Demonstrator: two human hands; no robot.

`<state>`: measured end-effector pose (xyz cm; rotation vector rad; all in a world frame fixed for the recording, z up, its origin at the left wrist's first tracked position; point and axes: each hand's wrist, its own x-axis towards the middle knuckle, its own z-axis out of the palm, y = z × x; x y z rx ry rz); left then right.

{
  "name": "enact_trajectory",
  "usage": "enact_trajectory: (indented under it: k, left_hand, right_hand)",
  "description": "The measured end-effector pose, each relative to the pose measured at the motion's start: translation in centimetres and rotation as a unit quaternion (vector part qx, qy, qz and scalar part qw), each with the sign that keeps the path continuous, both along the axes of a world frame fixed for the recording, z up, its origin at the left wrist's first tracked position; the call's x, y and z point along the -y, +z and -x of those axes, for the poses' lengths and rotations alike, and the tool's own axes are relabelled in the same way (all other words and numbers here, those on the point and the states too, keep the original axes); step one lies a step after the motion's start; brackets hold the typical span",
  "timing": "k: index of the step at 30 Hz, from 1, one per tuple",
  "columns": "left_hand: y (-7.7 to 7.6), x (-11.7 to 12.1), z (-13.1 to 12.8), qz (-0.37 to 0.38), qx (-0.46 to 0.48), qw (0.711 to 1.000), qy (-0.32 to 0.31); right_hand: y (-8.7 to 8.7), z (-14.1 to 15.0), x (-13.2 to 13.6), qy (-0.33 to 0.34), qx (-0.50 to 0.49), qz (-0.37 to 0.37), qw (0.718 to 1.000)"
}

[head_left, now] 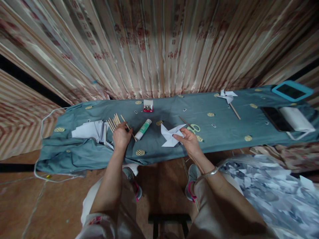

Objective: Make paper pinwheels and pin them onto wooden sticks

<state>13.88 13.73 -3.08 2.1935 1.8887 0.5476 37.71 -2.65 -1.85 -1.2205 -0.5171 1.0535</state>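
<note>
My right hand pinches a white paper pinwheel head near its centre, thumb on top, just above the table. My left hand is closed at the wooden sticks, its fingers around a single stick that slants across the cloth; the fingertips are partly hidden. Left of that hand lies a pile of white paper pieces. A glue stick with a green label lies between my hands. Scissors with light green handles lie just beyond my right hand.
An open red box of small metal pins stands at the back. To the right are a pinwheel on a stick, a black phone, a white object with a strap and a blue-framed tablet. A bag of paper pieces sits below right.
</note>
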Motion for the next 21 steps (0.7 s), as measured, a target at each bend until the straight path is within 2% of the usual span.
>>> enact_trajectory:
  k: [8, 12, 16, 21]
  left_hand:
    - [0.6, 0.2, 0.0, 0.022, 0.0, 1.0, 0.02]
    - [0.6, 0.2, 0.0, 0.018, 0.031, 0.999, 0.031]
    - [0.5, -0.3, 0.1, 0.018, 0.132, 0.99, 0.044]
    - [1.1, -0.1, -0.2, 0.006, 0.298, 0.954, 0.037]
  right_hand:
    - [0.0, -0.4, 0.2, -0.004, -0.003, 0.004, 1.0]
    - [0.0, -0.3, 0.0, -0.007, -0.014, 0.009, 1.0]
    - [-0.2, -0.4, -0.1, -0.017, -0.017, 0.01, 1.0]
    - [-0.3, -0.7, 0.3, -0.001, 0.006, -0.009, 1.0]
